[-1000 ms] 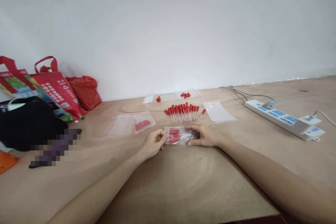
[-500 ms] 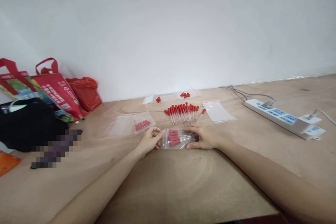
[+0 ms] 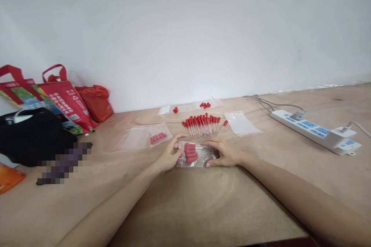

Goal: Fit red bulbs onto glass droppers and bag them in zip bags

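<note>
A small clear plastic bag (image 3: 199, 159) with several red-capped droppers inside lies on the wooden table between my hands. My left hand (image 3: 169, 153) pinches its left end, index finger stretched forward. My right hand (image 3: 224, 152) grips the bag's right end with curled fingers. Just beyond the bag a row of loose red-capped droppers (image 3: 203, 123) is spread on the table. A filled bag of droppers (image 3: 158, 137) lies to the left, beside an empty clear bag (image 3: 133, 139).
Empty bags (image 3: 242, 123) lie right of the row. More bags with red caps (image 3: 204, 104) sit near the wall. A white power strip (image 3: 314, 131) with cables is on the right. Red shopping bags (image 3: 65, 100) and a black bag (image 3: 31, 137) stand left.
My left hand has opened its index finger and shifted along the bag's left end. The bag has tilted slightly toward me. My right hand stays on the bag's right end.
</note>
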`<act>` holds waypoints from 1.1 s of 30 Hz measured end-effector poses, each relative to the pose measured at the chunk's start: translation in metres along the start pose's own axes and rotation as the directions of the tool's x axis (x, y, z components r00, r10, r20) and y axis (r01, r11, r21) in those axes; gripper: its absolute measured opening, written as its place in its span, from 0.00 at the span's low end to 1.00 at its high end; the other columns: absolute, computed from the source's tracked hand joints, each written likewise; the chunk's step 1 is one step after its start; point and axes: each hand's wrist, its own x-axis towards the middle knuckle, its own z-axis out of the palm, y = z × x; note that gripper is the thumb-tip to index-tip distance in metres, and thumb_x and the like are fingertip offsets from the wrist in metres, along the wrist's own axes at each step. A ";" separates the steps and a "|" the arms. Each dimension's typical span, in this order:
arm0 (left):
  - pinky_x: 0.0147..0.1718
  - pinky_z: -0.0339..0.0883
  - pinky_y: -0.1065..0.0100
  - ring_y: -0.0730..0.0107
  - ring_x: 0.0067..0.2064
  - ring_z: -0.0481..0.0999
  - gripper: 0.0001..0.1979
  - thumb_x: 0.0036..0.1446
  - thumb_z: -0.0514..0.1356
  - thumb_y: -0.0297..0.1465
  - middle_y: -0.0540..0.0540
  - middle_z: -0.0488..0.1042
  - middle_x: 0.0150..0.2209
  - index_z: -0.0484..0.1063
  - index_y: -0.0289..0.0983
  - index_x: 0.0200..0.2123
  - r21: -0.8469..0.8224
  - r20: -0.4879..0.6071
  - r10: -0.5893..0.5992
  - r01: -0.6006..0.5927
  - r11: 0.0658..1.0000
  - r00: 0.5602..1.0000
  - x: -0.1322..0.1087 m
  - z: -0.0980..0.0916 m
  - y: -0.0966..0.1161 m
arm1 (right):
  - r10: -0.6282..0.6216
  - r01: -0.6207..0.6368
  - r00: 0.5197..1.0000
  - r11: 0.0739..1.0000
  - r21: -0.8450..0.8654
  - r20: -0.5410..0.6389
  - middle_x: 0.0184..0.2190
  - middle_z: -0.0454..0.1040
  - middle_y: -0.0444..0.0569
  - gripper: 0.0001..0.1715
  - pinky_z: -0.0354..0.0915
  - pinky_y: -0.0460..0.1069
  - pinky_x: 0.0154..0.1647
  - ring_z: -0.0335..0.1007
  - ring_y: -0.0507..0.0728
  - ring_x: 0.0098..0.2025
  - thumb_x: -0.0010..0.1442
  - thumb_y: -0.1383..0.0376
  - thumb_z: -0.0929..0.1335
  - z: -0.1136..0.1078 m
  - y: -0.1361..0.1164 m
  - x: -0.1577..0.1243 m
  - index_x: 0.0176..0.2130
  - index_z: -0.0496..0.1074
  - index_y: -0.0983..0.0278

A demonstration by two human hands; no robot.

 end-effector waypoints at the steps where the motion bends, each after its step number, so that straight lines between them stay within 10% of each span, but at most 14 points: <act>1: 0.23 0.62 0.77 0.78 0.23 0.67 0.15 0.49 0.55 0.29 0.53 0.68 0.23 0.67 0.37 0.43 0.020 -0.016 0.027 -0.027 0.999 1.000 0.001 -0.004 0.004 | -0.002 0.002 1.000 1.000 0.003 0.003 0.46 0.65 0.56 0.40 0.59 0.54 0.47 0.61 0.59 0.47 0.44 0.48 0.68 -0.001 0.000 0.000 0.51 0.61 0.66; 7: 0.30 0.68 0.71 0.68 0.32 0.74 0.09 0.45 0.56 0.29 0.48 0.75 0.30 0.74 0.35 0.30 0.116 -0.198 -0.034 0.058 0.992 0.980 0.001 -0.059 0.025 | 0.023 -0.023 0.999 1.000 -0.008 0.023 0.48 0.63 0.56 0.36 0.58 0.55 0.48 0.60 0.60 0.49 0.50 0.48 0.64 -0.003 -0.002 -0.002 0.53 0.58 0.65; 13: 0.33 0.70 0.71 0.72 0.31 0.75 0.12 0.49 0.53 0.27 0.46 0.75 0.32 0.71 0.32 0.37 0.052 -0.663 0.025 0.013 0.999 0.749 0.017 -0.088 0.000 | 0.002 0.001 0.999 0.998 -0.059 0.044 0.47 0.64 0.56 0.37 0.57 0.55 0.48 0.59 0.60 0.48 0.49 0.47 0.64 -0.003 -0.001 -0.001 0.52 0.59 0.65; 20: 0.36 0.70 0.75 0.74 0.35 0.76 0.17 0.51 0.53 0.20 0.42 0.74 0.39 0.65 0.31 0.46 0.085 -0.541 -0.096 0.168 0.982 0.836 0.034 -0.041 -0.027 | 0.001 0.005 0.998 0.996 -0.094 0.066 0.47 0.64 0.56 0.38 0.56 0.55 0.49 0.58 0.60 0.49 0.49 0.47 0.63 -0.003 -0.001 -0.001 0.52 0.59 0.67; 24: 0.33 0.70 0.68 0.66 0.33 0.76 0.20 0.50 0.58 0.27 0.41 0.75 0.33 0.64 0.32 0.48 0.224 -0.512 -0.124 0.271 0.936 0.850 0.031 -0.048 -0.026 | -0.005 0.010 0.998 0.996 -0.093 0.062 0.47 0.64 0.56 0.38 0.56 0.55 0.48 0.59 0.60 0.49 0.49 0.47 0.63 -0.003 -0.001 -0.001 0.52 0.59 0.66; 29: 0.47 0.56 0.50 0.43 0.53 0.59 0.26 0.47 0.58 0.35 0.30 0.67 0.47 0.62 0.28 0.50 0.448 -0.635 -0.054 0.424 0.787 0.770 0.023 -0.098 -0.030 | -0.010 0.016 0.998 0.995 -0.097 0.056 0.47 0.64 0.56 0.37 0.56 0.55 0.48 0.59 0.60 0.48 0.49 0.47 0.64 -0.003 -0.003 -0.001 0.52 0.59 0.66; 33: 0.46 0.53 0.47 0.35 0.54 0.55 0.31 0.48 0.53 0.43 0.21 0.60 0.50 0.65 0.20 0.45 0.628 -0.693 -0.072 0.649 0.429 0.717 0.020 -0.125 -0.050 | -0.021 0.026 0.999 0.996 -0.091 0.049 0.46 0.65 0.56 0.37 0.57 0.55 0.48 0.59 0.60 0.48 0.49 0.47 0.64 -0.002 -0.002 -0.001 0.52 0.60 0.65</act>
